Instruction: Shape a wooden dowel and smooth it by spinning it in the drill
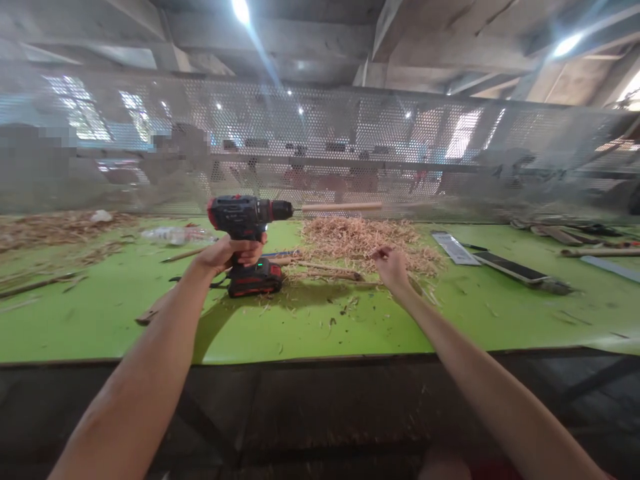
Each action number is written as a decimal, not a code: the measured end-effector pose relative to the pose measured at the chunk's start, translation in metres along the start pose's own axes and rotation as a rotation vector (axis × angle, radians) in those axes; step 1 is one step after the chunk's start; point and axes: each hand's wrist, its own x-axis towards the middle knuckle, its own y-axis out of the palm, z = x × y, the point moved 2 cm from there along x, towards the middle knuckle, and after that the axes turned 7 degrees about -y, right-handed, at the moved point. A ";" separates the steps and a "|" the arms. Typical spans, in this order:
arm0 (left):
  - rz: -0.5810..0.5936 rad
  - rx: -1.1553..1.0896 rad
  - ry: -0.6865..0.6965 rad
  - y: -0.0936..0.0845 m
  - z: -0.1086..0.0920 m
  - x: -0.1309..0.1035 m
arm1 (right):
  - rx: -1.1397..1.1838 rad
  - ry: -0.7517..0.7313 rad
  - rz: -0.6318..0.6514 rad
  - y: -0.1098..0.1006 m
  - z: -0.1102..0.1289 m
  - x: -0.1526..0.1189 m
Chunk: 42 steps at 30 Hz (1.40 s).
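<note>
My left hand [240, 252] is wrapped round the grip of a black and red cordless drill [239, 212], which points to the right above the green table [320, 333]. A pale thin wooden rod [343, 207] extends level from the bit at the drill's chuck. Below the rod's far end, my right hand [391, 267] has its fingers bent together near a heap of wood shavings [360, 237]. Whatever those fingers hold, if anything, is too small to make out. My right hand and the rod are apart.
Dark sticks [330, 270] lie before the shavings. A clear plastic bottle [180, 235] is at the left. On the right are a white ruler-like strip [455, 248] and a long black-faced tool [515, 267]. A perforated metal screen [325, 147] stands behind the table.
</note>
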 end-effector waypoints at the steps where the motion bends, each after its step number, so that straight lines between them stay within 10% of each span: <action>1: -0.003 0.000 -0.002 0.000 0.000 0.000 | -0.002 -0.001 0.000 0.000 0.000 0.000; 42: 0.017 0.025 0.039 0.003 -0.001 -0.001 | 0.051 0.083 0.123 0.011 -0.003 -0.005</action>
